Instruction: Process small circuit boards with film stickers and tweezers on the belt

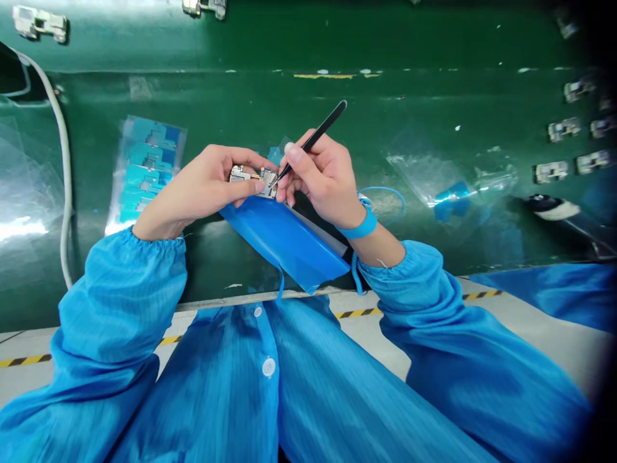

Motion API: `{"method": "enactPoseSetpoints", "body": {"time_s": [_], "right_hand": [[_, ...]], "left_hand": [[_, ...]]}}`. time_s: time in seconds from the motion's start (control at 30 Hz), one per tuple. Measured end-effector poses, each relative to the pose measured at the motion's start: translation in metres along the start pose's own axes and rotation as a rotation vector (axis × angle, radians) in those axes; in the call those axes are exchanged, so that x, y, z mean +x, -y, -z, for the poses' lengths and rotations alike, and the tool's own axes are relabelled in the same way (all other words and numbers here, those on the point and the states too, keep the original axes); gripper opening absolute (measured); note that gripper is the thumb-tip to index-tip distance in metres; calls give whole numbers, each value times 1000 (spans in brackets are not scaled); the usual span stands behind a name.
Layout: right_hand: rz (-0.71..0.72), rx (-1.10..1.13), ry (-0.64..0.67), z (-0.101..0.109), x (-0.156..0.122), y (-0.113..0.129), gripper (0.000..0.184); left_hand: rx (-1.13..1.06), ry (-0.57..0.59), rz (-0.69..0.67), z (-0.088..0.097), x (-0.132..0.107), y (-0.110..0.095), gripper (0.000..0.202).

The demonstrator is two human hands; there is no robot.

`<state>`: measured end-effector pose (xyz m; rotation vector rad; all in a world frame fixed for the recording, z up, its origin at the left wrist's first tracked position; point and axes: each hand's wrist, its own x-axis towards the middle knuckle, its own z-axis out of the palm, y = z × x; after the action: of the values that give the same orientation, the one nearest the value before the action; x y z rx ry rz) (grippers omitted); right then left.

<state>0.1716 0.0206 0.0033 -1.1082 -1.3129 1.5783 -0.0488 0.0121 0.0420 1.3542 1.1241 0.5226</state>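
Observation:
Between thumb and fingers, my left hand (205, 183) grips a small circuit board (268, 183) with silvery metal parts, a little above the bench. My right hand (322, 173) is closed around black tweezers (324, 128), whose tips point down-left and meet the right part of the board. Fingertips of the right hand are close to the board's right edge. A blue wrist strap (362, 222) circles my right wrist. Below the hands lies a blue plastic sheet (289, 241), its upper end partly hidden by the board and fingers.
On the green bench (222, 109), a sheet of blue stickers (144, 170) lies left, near a pale cable (62, 148). Clear film with a blue piece (450, 199) is at right. Several similar boards (552, 172) sit far right; another board (41, 24) is at upper left.

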Motion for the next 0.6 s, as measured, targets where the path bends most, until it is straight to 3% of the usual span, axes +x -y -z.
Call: {"method": "enactPoseSetpoints", "body": {"time_s": [0.33, 0.6], "right_hand": [[76, 16, 8, 2, 1, 1, 61], [154, 124, 69, 4, 0, -4, 42]], "left_hand": [[30, -39, -4, -5, -1, -4, 27], [37, -52, -51, -6, -1, 1, 30]]}}
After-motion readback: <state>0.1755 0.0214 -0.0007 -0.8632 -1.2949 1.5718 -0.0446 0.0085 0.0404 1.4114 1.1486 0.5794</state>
